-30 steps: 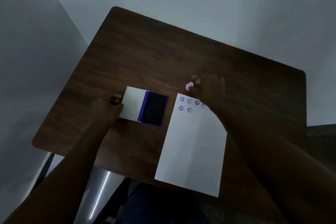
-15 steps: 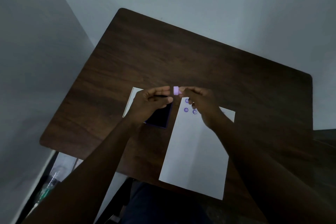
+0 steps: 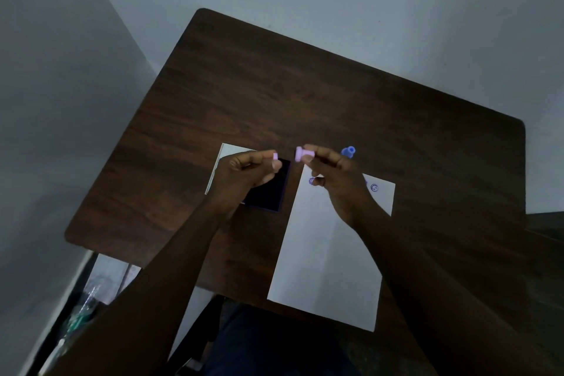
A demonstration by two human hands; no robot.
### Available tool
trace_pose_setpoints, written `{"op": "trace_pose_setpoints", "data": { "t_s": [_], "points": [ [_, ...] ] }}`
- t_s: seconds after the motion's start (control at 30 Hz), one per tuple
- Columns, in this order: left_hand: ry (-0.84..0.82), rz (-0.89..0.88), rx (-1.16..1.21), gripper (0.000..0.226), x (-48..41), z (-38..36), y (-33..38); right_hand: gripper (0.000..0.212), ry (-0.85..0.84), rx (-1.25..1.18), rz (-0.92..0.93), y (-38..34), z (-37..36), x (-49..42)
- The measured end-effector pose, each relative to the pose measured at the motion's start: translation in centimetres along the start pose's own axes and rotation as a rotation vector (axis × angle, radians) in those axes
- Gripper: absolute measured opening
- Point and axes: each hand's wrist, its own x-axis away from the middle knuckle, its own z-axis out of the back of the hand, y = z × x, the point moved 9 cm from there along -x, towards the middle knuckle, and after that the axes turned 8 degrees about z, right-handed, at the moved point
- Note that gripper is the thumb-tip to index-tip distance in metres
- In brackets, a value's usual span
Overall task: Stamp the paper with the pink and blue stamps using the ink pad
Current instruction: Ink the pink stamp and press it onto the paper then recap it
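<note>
My right hand point(image 3: 334, 174) pinches the pink stamp point(image 3: 300, 153) above the top edge of the white paper point(image 3: 331, 253). My left hand point(image 3: 248, 171) holds a small pink cap point(image 3: 275, 156) between thumb and fingers, a short gap left of the stamp. The open ink pad point(image 3: 268, 189) lies under my left hand, its dark pad partly hidden and its white lid point(image 3: 225, 152) folded out to the left. The blue stamp point(image 3: 348, 151) stands on the table just behind my right hand. Purple stamp marks point(image 3: 374, 188) run along the paper's top; my right hand covers most of them.
The dark wooden table point(image 3: 305, 94) stands against a pale wall, its near edge just beyond my lap. Left of the table, on the floor, lie some cluttered items point(image 3: 88, 299).
My right hand brought the pink stamp from the table to meet my left hand. The cap has come off in my left hand, and the two hands have drawn apart. The blue stamp is now uncovered.
</note>
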Motion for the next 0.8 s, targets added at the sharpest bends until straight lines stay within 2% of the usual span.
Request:
{"op": "trace_pose_setpoints", "data": {
  "t_s": [0.07, 0.13, 0.2, 0.27, 0.33, 0.4, 0.53, 0.73, 0.8],
  "points": [
    [0.044, 0.022, 0.074, 0.041, -0.2, 1.7, -0.2, 0.01, 0.09, 0.074, 0.029, -0.5, 1.4, -0.2],
    [0.109, 0.034, 0.048, 0.029, -0.6, 3.7, -0.3, 0.021, 0.11, 0.279, 0.092, -0.8, 1.9, -0.3],
    [0.187, 0.053, -0.047, 0.026, -0.9, 5.5, -0.3, 0.026, 0.067, 0.455, 0.192, -1.1, 0.8, 0.0],
    [0.236, 0.072, -0.115, 0.036, -1.3, 6.6, -0.2, 0.019, -0.009, 0.54, 0.305, -1.4, -1.2, 0.5],
    [0.251, 0.071, -0.13, 0.041, -1.4, 7.1, 0.0, 0.015, -0.089, 0.631, 0.412, -1.5, -3.6, 0.8],
    [0.267, 0.053, -0.126, 0.04, -1.4, 7.4, 0.2, 0.021, -0.161, 0.741, 0.443, -0.7, -5.8, 0.5],
    [0.302, 0.036, -0.115, 0.037, -1.7, 7.8, 0.3, 0.029, -0.177, 0.804, 0.402, 0.6, -7.1, -0.2],
    [0.294, 0.047, -0.117, 0.04, -2.2, 7.8, 0.3, 0.03, -0.165, 0.864, 0.415, 0.9, -7.7, -0.1],
    [0.294, 0.051, -0.125, 0.041, -2.3, 7.7, 0.3, 0.024, -0.159, 0.895, 0.505, 0.0, -8.2, 0.5]
  ]
}}
